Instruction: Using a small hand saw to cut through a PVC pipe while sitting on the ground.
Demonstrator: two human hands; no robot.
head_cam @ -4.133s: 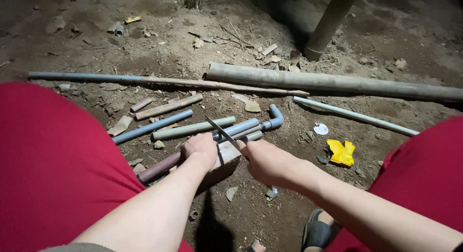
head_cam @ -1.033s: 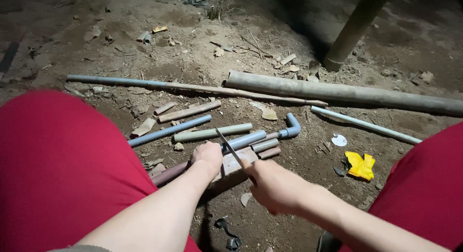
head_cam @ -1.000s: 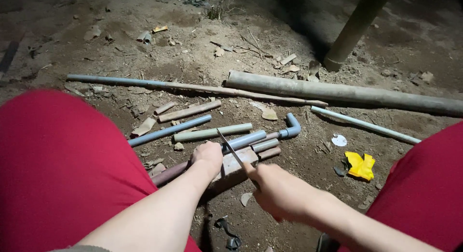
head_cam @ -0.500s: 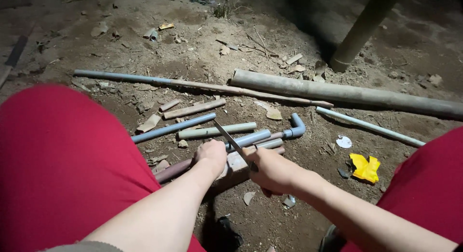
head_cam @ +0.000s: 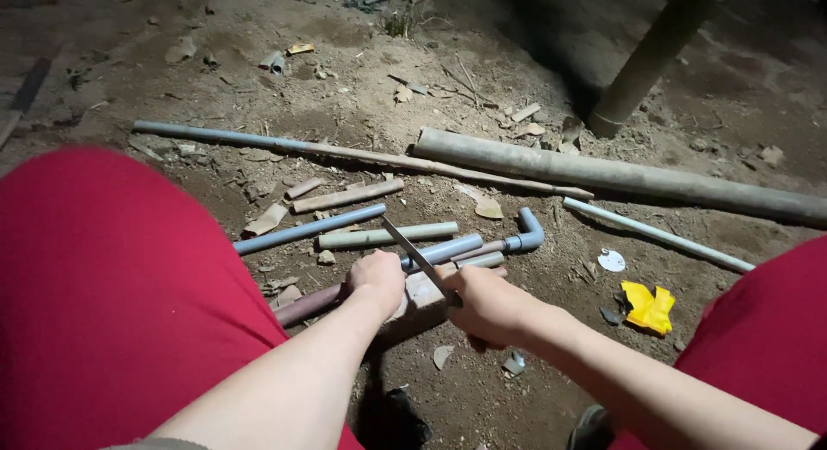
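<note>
I crouch over dirt ground, red trouser legs on both sides. My left hand (head_cam: pixel 376 278) presses a thin muddy pipe (head_cam: pixel 306 304) down onto a pale brick (head_cam: pixel 422 291). My right hand (head_cam: pixel 488 304) grips a narrow saw blade (head_cam: pixel 415 254) that slants up and to the left across the pipe, just beside my left hand. Short grey and blue pipe lengths (head_cam: pixel 388 235) lie side by side just beyond the brick. One of them ends in a grey elbow fitting (head_cam: pixel 531 232).
A thick grey pipe (head_cam: pixel 620 176) and a long thin rod (head_cam: pixel 345 151) lie across the ground farther off. An upright post (head_cam: pixel 648 58) stands at upper right. A thin white tube (head_cam: pixel 659 235), a yellow scrap (head_cam: pixel 648 307) and a white disc (head_cam: pixel 611 260) lie to the right.
My right hand and the blade have slid back and forth across the pipe, ending closer to my left hand. The view has shifted slightly.
</note>
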